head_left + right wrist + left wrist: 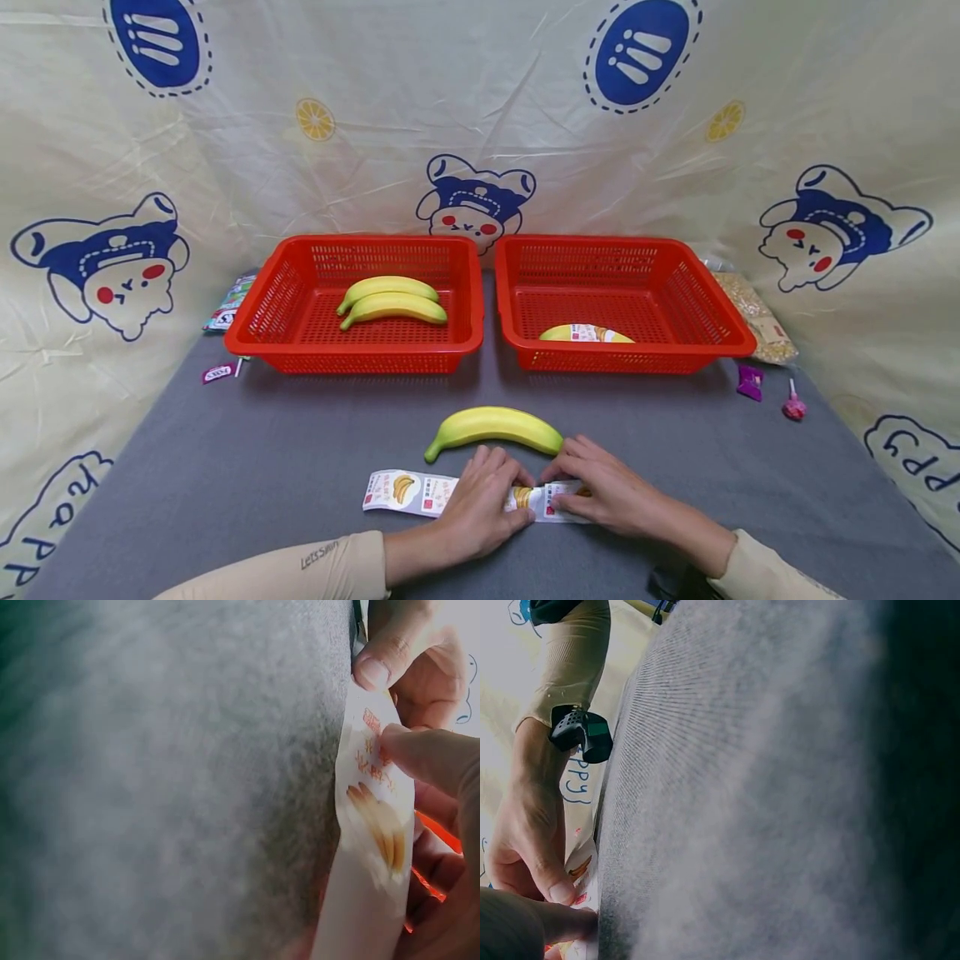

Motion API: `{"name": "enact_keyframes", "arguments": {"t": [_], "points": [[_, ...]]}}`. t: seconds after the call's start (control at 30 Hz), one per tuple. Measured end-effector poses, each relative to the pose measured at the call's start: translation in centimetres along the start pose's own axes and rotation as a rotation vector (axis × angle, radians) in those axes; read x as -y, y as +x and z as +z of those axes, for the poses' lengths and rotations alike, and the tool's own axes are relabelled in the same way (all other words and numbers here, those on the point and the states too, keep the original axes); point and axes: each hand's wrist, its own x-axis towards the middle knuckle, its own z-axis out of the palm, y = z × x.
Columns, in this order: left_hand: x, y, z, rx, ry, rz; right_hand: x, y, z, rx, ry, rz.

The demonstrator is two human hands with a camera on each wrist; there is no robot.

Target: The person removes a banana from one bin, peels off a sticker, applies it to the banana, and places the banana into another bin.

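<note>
On the near part of the worktop [285,467], our left hand [483,502] and right hand [609,493] pinch a strip of banana labels [429,492]. Just beyond it we see a banana [497,426]; farther off stand a left red basket [356,345] and a right red basket [622,360].

The head view looks forward and down from above the person, far enough back to take in the grey bench [300,433], two red baskets [352,361] and the printed cloth [390,75] behind. The left-wrist view sits low, turned on its side, so the bench stands like a wall; it faces across toward the right hand [611,492]. The right-wrist view, also sideways, faces the left hand [487,504] from very near, though blur makes the exact closeness hard to judge. Both wrist views share the hands and the label strip [401,492].
</note>
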Motion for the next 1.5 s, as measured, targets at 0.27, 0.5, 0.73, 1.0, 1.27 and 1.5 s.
{"name": "enact_keyframes", "arguments": {"t": [0.27, 0.5, 0.73, 1.0, 1.27, 1.5], "points": [[0.0, -0.1, -0.1, 0.003, -0.011, -0.012, 0.1, 0.1, 0.0, -0.047, -0.026, -0.058], [0.0, 0.0, -0.1, 0.009, -0.032, -0.025, -0.3, -0.1, 0.1, -0.13, -0.03, -0.144], [0.1, -0.1, 0.0, 0.012, -0.011, -0.028, -0.6, -0.1, 0.1, -0.227, -0.005, -0.259], [0.2, 0.0, -0.1, 0.017, -0.07, -0.027, -0.8, 0.0, 0.1, -0.256, 0.039, -0.318], [0.4, 0.0, 0.1, -0.042, -0.12, 0.007, -1.0, 0.0, 0.1, -0.263, 0.055, -0.323], [0.4, -0.1, 0.2, -0.055, -0.097, 0.01, -1.2, 0.0, 0.2, -0.301, 0.048, -0.356]]}}
